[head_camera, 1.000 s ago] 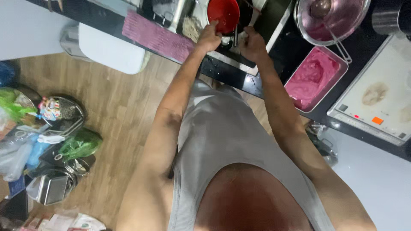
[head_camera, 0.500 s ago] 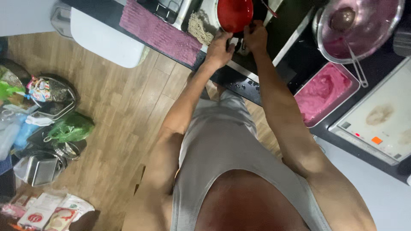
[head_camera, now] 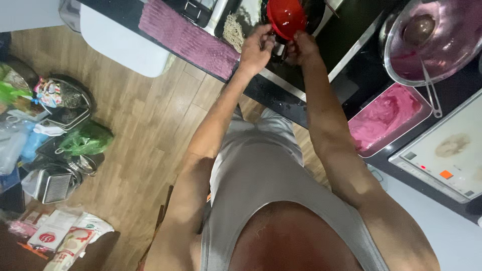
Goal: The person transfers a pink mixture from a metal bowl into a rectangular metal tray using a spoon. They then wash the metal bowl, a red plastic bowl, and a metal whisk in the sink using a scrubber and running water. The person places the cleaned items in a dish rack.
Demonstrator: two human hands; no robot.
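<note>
Nearest us, low left on the wooden floor, lie flat white packets with red round labels; beyond them a green plastic bag among metal pots. Farther out, over the black tabletop, our left hand and right hand both grip the glossy red plastic bowl. Right, a rectangular tray of pink batter.

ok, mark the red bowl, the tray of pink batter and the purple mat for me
red bowl (head_camera: 286, 17), head view, middle of its glossy red surface.
tray of pink batter (head_camera: 384, 118), head view, on the pink surface in the tray.
purple mat (head_camera: 186, 40), head view, middle of the ribbed cloth.
</note>
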